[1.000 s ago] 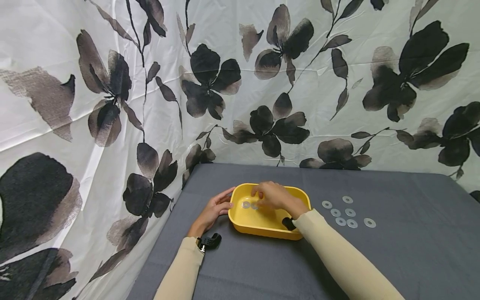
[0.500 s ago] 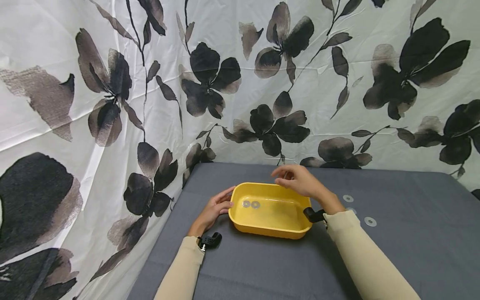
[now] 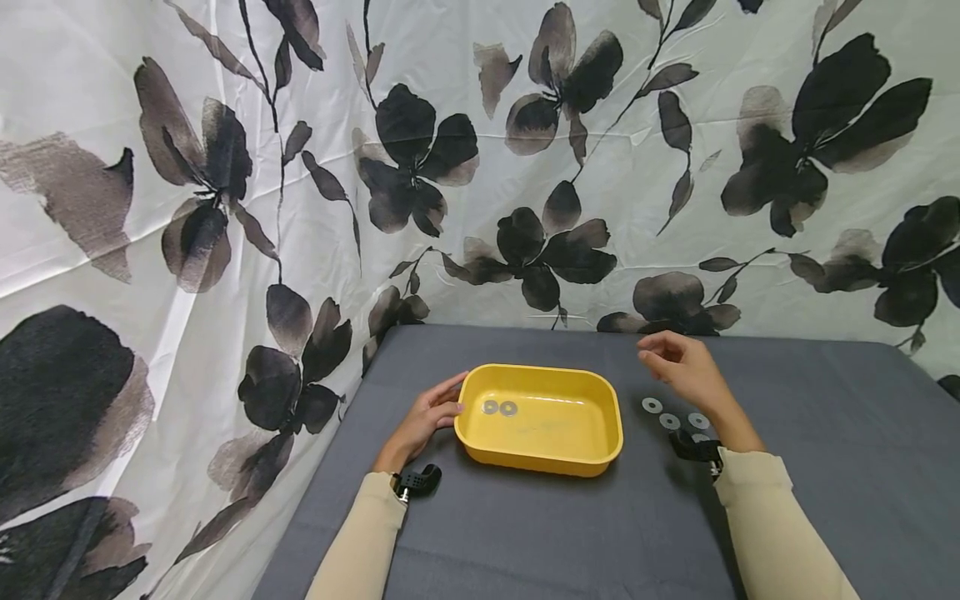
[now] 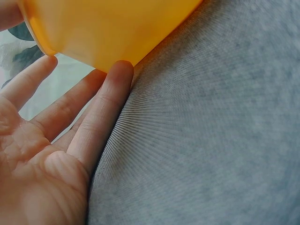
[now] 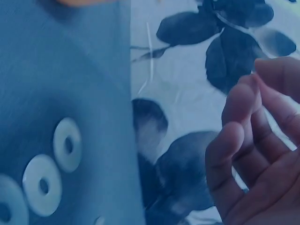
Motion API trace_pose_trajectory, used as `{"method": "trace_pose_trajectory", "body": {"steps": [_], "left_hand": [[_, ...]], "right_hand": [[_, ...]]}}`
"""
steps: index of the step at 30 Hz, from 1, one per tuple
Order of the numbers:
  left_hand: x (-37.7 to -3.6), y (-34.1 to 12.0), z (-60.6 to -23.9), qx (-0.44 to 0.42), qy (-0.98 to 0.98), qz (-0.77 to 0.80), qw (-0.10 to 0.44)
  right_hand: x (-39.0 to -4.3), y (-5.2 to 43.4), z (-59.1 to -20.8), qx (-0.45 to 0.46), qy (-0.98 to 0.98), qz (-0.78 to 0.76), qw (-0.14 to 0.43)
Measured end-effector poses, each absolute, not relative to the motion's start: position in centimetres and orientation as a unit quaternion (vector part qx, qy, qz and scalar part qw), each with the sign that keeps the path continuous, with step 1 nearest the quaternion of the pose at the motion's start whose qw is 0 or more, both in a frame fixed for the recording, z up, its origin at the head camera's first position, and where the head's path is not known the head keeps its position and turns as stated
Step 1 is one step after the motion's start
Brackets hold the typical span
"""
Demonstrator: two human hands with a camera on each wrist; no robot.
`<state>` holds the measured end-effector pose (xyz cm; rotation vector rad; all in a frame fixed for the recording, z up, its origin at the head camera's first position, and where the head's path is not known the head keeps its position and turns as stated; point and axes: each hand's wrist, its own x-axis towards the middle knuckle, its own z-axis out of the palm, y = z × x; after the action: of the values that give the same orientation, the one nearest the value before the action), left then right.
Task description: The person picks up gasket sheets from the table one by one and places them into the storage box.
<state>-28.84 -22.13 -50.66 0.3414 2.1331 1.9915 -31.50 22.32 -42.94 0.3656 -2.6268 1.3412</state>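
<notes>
A yellow tray point(image 3: 537, 460) sits on the grey table, with two flat white washers point(image 3: 499, 407) lying side by side in its left part. My left hand point(image 3: 432, 412) rests on the table with straight fingers point(image 4: 105, 105) against the tray's left wall point(image 4: 108, 28). My right hand point(image 3: 677, 360) hovers to the right of the tray with its fingers point(image 5: 234, 140) loosely curled and nothing in them. It is just above and behind several loose washers point(image 3: 652, 405) on the cloth, two of them plain in the right wrist view point(image 5: 67, 144).
The grey cloth table point(image 3: 525, 533) ends at its left edge near my left forearm. A white curtain with black flowers point(image 3: 420, 158) hangs close behind and to the left. Black camera mounts point(image 3: 420, 481) sit on both wrists.
My right hand has lifted out of the yellow tray and swung right, to above the loose washers. Two washers now lie uncovered in the tray. The left hand has not moved.
</notes>
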Motion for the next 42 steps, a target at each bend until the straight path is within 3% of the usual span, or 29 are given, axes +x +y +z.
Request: {"method": "trace_pose_trajectory", "body": {"steps": [19,26,42], "left_hand": [[-29.2,-22.2,-50.9,0.124,0.719,0.677,0.096],[-29.1,-22.1,-50.9,0.124,0.72,0.675,0.1],[-29.0,-22.1,-50.7,0.12,0.721,0.675,0.103]], "right_hand": [[-32.5,28.6,-47.3,0.029,-0.941,0.335,0.04],[-32.3,29.5,-48.0,-0.015,-0.953,0.302,0.002],[-32.5,30.2,-48.6,-0.035,-0.953,0.3,-0.024]]}}
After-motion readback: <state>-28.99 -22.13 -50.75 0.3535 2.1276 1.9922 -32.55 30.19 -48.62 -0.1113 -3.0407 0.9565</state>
